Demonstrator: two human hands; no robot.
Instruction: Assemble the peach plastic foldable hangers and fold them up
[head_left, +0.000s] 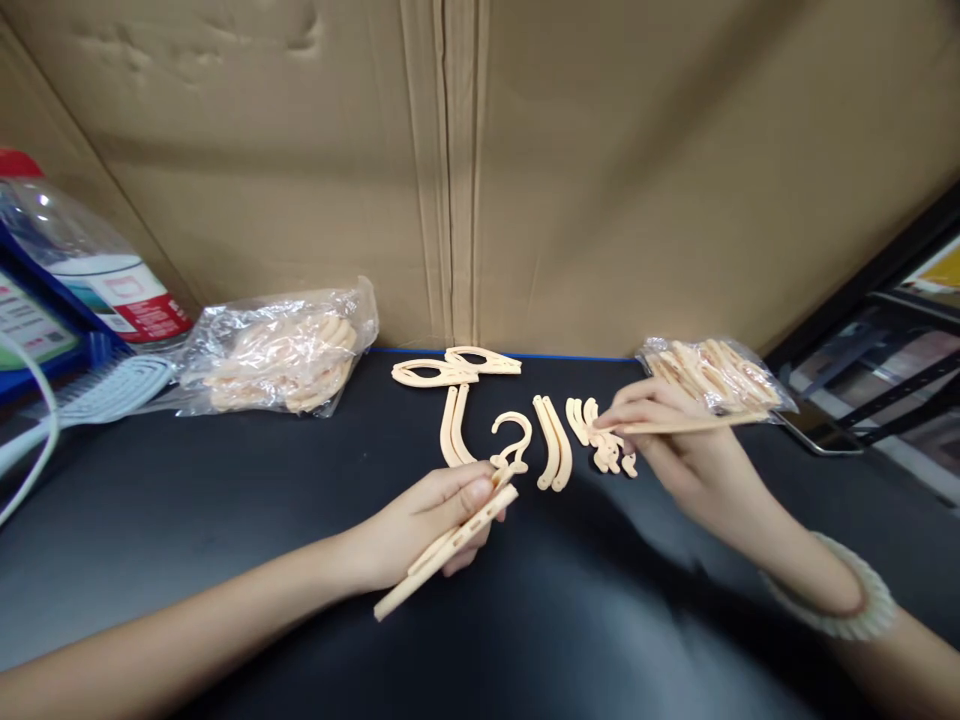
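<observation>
My left hand (442,530) is closed round a slotted, beige hanger arm (450,555), which slants down toward me. A hanger hook (516,430) shows just beyond the fingertips; whether it is joined to the held piece I cannot tell. My right hand (675,440) pinches a long, thin beige hanger piece (697,425), seen edge-on, over a group of small curved parts (577,420). Between the hands lie two curved hanger strips (553,445). Another curved pair (456,430) sits behind my left hand, partly hidden by it. Two looped hanger pieces (435,373) rest farther back.
A clear bag of beige parts (277,350) lies at the back left, another bag (712,375) at the back right. A pale brush (112,390) and a large plastic bottle (105,270) stand left. Cardboard (637,180) walls the back; a black rack (847,330) is right.
</observation>
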